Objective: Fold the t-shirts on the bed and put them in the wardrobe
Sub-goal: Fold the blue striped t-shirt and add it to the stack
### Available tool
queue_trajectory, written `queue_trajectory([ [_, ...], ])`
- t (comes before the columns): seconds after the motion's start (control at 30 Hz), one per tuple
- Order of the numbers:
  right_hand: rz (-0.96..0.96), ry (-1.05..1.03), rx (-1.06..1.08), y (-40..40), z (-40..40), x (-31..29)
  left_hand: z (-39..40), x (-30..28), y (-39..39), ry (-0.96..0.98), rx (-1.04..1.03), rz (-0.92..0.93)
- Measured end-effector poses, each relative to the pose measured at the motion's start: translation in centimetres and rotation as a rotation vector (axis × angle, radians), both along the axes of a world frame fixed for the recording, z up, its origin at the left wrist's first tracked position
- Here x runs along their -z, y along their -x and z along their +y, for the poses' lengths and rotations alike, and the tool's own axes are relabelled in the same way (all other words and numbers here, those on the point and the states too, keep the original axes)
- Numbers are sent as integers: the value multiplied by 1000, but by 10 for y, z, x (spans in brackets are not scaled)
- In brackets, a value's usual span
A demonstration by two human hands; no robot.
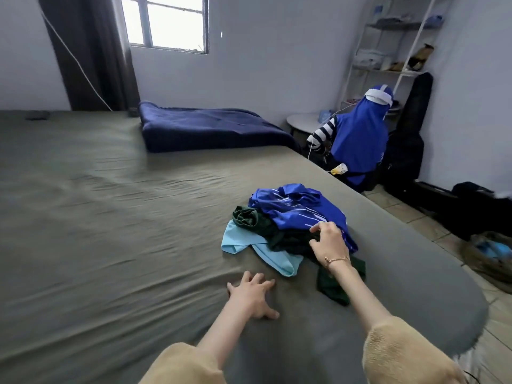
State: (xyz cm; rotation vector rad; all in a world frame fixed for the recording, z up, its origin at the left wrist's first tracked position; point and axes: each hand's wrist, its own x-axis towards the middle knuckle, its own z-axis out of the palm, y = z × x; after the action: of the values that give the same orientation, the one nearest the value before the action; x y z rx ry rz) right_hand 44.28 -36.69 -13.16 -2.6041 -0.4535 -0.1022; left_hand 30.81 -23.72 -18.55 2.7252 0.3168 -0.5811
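A heap of crumpled t-shirts lies on the grey-green bed [110,217] near its right edge. A bright blue shirt [293,206] with white stripes is on top, a dark green shirt [279,231] under it, and a light blue shirt [266,250] at the bottom left. My right hand [329,242] grips the heap where the blue and dark green shirts meet, fingers curled into the cloth. My left hand [253,295] rests flat on the sheet just in front of the heap, fingers spread. No wardrobe is in view.
A folded navy blanket [210,128] lies at the far side of the bed. A person in a blue head covering [360,139] sits on the floor to the right, by a white shelf unit [388,56], a black guitar bag [410,128] and bags [487,253] on the tiled floor.
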Motion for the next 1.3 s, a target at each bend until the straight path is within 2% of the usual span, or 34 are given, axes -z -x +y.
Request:
queue_trajectory([
  [0.07, -45, 48, 3, -14, -2, -3, 3, -1, 1, -7, 11, 15],
  [0.2, 16, 135, -21, -36, 3, -1, 0, -3, -2, -14, 23, 18],
  [0.3, -18, 253, -25, -46, 15, 2, -1, 0, -2, -10, 16, 21],
  [0.37, -68, 228, -10, -51, 23, 6, 0, 4, -1, -5, 9, 21],
  [0.43, -68, 92, -3, -53, 26, 7, 1, 8, -1, 7, -12, 23],
  [0.5, -5, -133, 22, -49, 22, 3, 1, 8, 3, 6, -16, 0],
  [0.63, 232, -467, -27, -23, 7, -8, 1, 4, 10, 139, -84, -81],
  [0.67, 305, -504, -72, -13, 5, -9, 2, 1, 10, 231, -136, -119],
  [0.7, 365, -525, -129, 0, 4, -10, 5, -3, 11, 404, -251, -156],
  [0.8, 505, -566, -316, 39, -1, -12, 7, -17, 14, 1153, -694, -309],
  [0.83, 543, -554, -383, 52, -4, -13, 9, -21, 15, 1315, -751, -336],
  [0.9, 628, -469, -519, 76, -6, -13, 7, -27, 21, 1486, -823, -375],
  [0.97, 694, -384, -629, 96, -8, -11, -2, -33, 31, 1484, -856, -332],
  [1.07, 690, -279, -668, 113, -11, -7, -11, -29, 38, 1311, -933, -371],
  [1.2, 713, -352, -543, 129, -12, -13, -11, -39, 52, 1190, -987, -521],
  [1.3, 544, -370, -435, 142, -8, -22, -7, -55, 63, 1134, -967, -568],
])
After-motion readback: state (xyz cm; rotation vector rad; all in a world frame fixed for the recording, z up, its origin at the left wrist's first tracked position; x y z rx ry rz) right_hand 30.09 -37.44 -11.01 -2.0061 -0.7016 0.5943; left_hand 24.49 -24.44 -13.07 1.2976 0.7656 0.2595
